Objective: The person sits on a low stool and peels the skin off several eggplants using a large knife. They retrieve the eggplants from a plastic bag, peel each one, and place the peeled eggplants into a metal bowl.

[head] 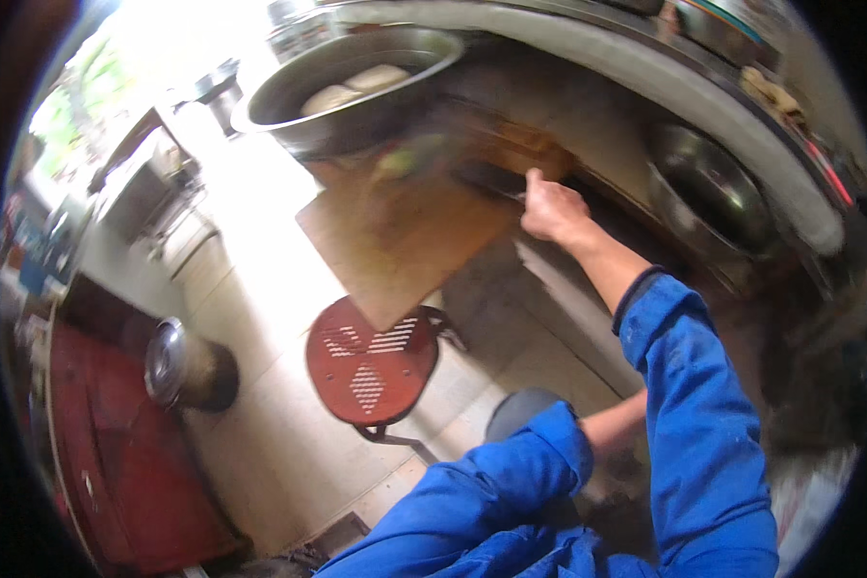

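My right hand (553, 206) is closed around the handle of a dark knife (485, 179), blurred by motion, over the right side of a wooden cutting board (412, 238). Something pale green, perhaps a vegetable (399, 162), lies blurred at the board's far side. One corner of the board juts out above a red round stool (372, 368) with a slotted seat. My left forearm (614, 426) passes behind the right sleeve, which hides the left hand.
Beyond the board stands a large metal basin (289, 119) holding pale, rounded pieces (354, 87). A metal bowl (708, 188) leans at the right, below a curved-looking counter edge (665, 90). On the left are a lidded pot (188, 365) and a red cabinet (126, 448).
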Demonstrator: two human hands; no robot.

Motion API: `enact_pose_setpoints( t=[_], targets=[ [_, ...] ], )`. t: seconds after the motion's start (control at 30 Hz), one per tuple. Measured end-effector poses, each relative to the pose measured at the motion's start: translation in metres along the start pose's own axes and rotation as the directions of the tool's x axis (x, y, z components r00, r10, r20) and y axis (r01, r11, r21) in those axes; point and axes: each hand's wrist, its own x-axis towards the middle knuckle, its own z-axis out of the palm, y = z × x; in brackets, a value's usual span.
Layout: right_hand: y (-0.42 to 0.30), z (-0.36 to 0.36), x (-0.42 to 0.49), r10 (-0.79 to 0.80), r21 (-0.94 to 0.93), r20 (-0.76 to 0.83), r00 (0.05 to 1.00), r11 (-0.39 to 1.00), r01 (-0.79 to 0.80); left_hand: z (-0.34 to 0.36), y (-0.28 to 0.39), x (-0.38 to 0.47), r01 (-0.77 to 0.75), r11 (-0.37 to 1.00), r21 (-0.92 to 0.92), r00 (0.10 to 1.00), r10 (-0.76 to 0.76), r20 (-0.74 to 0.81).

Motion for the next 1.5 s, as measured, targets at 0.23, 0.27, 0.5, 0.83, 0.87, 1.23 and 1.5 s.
enact_pose_setpoints(
  t=[0.23, 0.27, 0.5, 0.83, 0.87, 1.23, 1.5],
  targets=[
    [0.085, -0.089, -0.151, -0.069, -0.023, -0.232, 0.97, 0.998, 0.066, 0.027, 0.022, -0.009, -0.063, 0.978, 0.201, 0.984, 0.027, 0.176],
    [0.099, -0.102, -0.181, -0.006, 0.07, -0.264, 0.964, 0.997, 0.025, 0.024, 0.028, -0.01, -0.07, 0.974, 0.216, 0.955, 0.003, 0.296],
    [0.187, -0.115, -0.411, 0.474, 0.849, -0.426, 0.77, 0.504, 0.16, 0.036, 0.042, -0.027, 0.064, 0.998, 0.017, 0.952, -0.066, 0.3],
    [0.261, -0.079, -0.501, 0.763, 0.975, -0.178, 0.622, 0.052, 0.214, 0.085, 0.041, -0.021, 0.132, 0.928, -0.349, 0.702, 0.161, 0.694],
    [0.265, -0.076, -0.501, 0.728, 0.969, -0.2, 0.656, 0.05, 0.24, 0.088, 0.039, -0.018, 0.103, 0.942, -0.318, 0.725, 0.148, 0.673],
    [0.297, -0.035, -0.503, 0.657, 0.94, -0.072, 0.75, -0.208, 0.272, 0.092, -0.04, 0.023, 0.185, 0.946, -0.267, 0.907, -0.06, 0.417],
    [0.31, -0.02, -0.502, 0.702, 0.976, -0.029, 0.711, -0.134, 0.172, 0.087, -0.061, 0.032, 0.098, 0.968, -0.233, 0.907, 0.009, 0.421]
  ],
)
